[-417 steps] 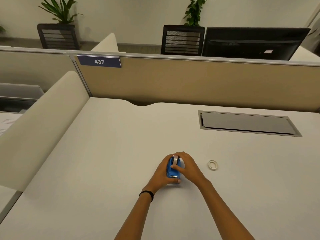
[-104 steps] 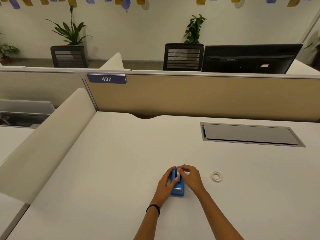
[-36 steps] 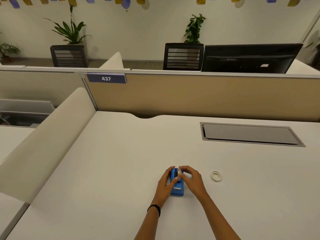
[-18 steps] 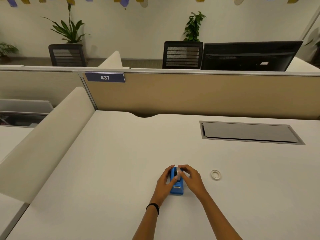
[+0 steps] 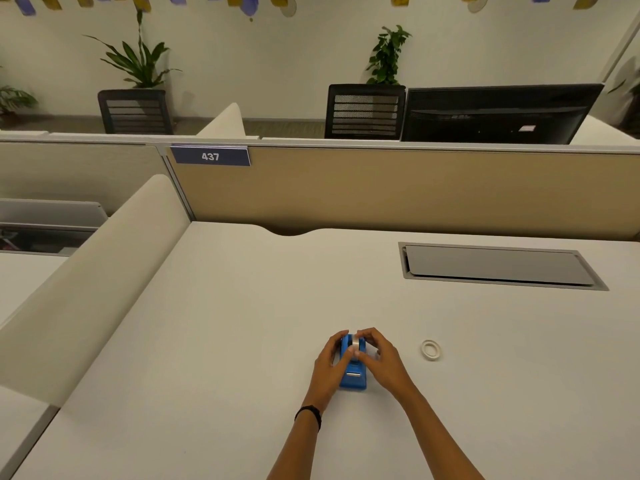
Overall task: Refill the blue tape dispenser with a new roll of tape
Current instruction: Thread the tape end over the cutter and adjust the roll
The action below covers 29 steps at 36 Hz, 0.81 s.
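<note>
Blue tape dispenser (image 5: pixel 353 370) sits on the tabletop (image 5: pixel 214 341) right in front of me, cutter end toward me, and since half a second ago it has hardly shifted; what has changed is small, my right thumb now pressing lower on the roll of tape (image 5: pixel 355 345) standing in the cradle. My left hand (image 5: pixel 329 365) cups the dispenser's left side, fingers curled narrowly around the body to steady it. My right hand (image 5: pixel 381 362) pinches the roll between thumb and fingers. I judge the roll is nearly seated, so the refill is close to done, with pulling the tape end to the cutter left. My hands hide the hub, so I cannot tell whether it has dropped fully into its slots. Further right, well apart, lies an empty-looking ring (image 5: pixel 430 349), probably the spent core.
</note>
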{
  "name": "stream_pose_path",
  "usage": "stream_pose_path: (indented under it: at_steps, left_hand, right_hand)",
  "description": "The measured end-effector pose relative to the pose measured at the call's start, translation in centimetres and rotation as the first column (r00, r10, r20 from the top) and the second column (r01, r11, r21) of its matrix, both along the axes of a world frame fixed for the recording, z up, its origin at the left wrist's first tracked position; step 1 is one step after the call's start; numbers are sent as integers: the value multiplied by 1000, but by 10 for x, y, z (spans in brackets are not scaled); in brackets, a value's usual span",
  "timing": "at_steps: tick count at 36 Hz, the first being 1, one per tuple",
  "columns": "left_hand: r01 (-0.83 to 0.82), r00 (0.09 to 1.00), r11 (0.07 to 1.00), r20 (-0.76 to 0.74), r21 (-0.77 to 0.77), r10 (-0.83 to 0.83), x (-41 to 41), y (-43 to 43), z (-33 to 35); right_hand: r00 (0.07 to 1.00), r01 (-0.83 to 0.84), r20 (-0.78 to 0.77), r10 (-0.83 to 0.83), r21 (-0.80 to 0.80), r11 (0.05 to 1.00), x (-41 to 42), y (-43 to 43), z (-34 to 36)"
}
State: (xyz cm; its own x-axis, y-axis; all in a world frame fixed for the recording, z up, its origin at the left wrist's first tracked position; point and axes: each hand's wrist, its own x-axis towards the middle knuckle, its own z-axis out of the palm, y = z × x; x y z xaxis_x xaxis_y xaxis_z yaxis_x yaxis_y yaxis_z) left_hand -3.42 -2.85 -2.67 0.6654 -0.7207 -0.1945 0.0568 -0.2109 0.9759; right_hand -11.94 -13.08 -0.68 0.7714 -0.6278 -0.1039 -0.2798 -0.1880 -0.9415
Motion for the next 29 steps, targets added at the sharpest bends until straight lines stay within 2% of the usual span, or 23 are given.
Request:
stream_pose_path:
  at_steps: [14,19,25,29]
  left_hand:
    - [20,1000,1000,-6,-7,-20,1,1,-3]
    - [14,1000,1000,-3,-1,-14,1,0,-4]
    - [22,1000,1000,18,13,-22,2,-1,-6]
    - [22,999,1000,29,21,-23,2,-1,-7]
  right_hand:
    - [1000,-6,-23,6,-22,1000,-1,2,4]
    - [998,53,-26,-54,-22,998,2,4,6]
    - [974,176,-145,-175,-12,984,15,8,14]
    - [958,200,-200,-207,-59,978,19,10,20]
